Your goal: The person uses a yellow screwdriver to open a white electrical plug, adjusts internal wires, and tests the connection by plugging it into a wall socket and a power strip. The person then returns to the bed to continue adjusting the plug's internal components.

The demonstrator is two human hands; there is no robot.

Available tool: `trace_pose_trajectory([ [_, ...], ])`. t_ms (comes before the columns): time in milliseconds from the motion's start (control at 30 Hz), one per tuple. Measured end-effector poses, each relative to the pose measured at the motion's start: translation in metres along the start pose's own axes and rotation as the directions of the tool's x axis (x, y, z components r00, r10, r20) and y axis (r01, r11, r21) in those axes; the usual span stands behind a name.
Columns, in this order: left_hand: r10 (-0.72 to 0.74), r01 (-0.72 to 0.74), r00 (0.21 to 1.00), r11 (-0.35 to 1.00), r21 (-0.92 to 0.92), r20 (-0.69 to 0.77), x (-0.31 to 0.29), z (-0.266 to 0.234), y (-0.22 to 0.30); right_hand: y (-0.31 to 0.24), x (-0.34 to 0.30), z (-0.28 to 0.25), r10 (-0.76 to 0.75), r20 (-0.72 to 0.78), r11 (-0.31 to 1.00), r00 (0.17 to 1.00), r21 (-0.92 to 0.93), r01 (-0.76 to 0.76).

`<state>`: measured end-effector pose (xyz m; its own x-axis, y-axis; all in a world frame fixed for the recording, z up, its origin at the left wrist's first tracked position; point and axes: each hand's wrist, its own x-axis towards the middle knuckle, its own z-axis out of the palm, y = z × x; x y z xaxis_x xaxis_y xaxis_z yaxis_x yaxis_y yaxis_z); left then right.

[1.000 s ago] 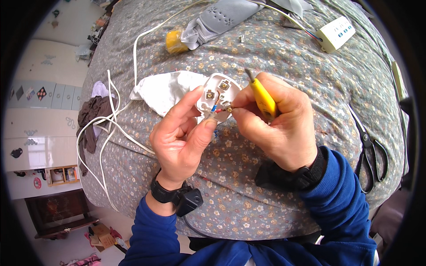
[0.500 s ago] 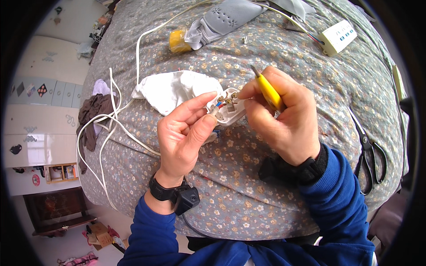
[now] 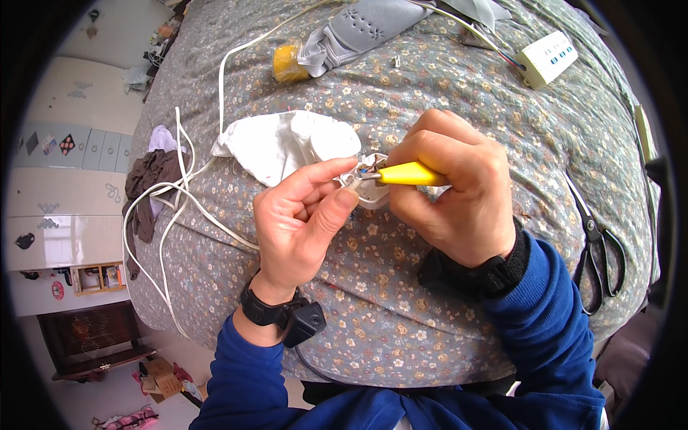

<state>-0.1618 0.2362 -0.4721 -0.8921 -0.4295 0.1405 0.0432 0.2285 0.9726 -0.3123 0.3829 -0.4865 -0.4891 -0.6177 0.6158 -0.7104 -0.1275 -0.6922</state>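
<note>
My left hand [image 3: 297, 222] pinches a white cable [image 3: 355, 183] between thumb and forefinger, where it meets a small open plug housing [image 3: 373, 203]. Thin coloured wires and metal parts show inside the white shell. My right hand [image 3: 455, 186] grips a screwdriver with a yellow handle [image 3: 412, 173], lying nearly level and pointing left. Its metal tip reaches in over the wires, beside my left fingertips. The right fingers partly cover the housing's right side.
A white cloth [image 3: 287, 147] lies just beyond my left hand. Black-handled scissors [image 3: 593, 244] rest at the right. A white socket block [image 3: 547, 60] with wires, a grey sleeve-like item [image 3: 365, 32] and yellow tape roll [image 3: 289, 64] are farther off. Loose white cable [image 3: 168, 192] loops at left.
My right hand has swung the screwdriver from pointing up and away to pointing left, its tip now at the wires in the housing. My left hand keeps almost the same place.
</note>
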Motion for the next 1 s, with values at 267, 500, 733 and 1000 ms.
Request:
trace_pose_trajectory([
  [267,0.028,-0.027,1.000,0.990,-0.140,0.002,0.005,-0.003,-0.004,0.004,0.002,-0.007,0.193,0.214,0.876,0.958,0.403,-0.266],
  [500,0.077,-0.076,0.996,0.997,-0.019,0.038,0.002,-0.007,0.000,0.004,0.003,-0.006,0.321,0.508,0.674,0.800,0.470,-0.569],
  [733,0.168,-0.170,0.985,0.972,0.161,0.024,0.003,-0.011,0.004,0.008,0.004,-0.004,0.253,0.521,0.623,0.815,0.557,-0.549],
  [1000,0.242,-0.262,0.964,0.939,0.222,0.114,0.005,-0.016,0.011,0.007,0.004,-0.005,0.228,0.647,0.399,0.728,0.620,-0.676],
])
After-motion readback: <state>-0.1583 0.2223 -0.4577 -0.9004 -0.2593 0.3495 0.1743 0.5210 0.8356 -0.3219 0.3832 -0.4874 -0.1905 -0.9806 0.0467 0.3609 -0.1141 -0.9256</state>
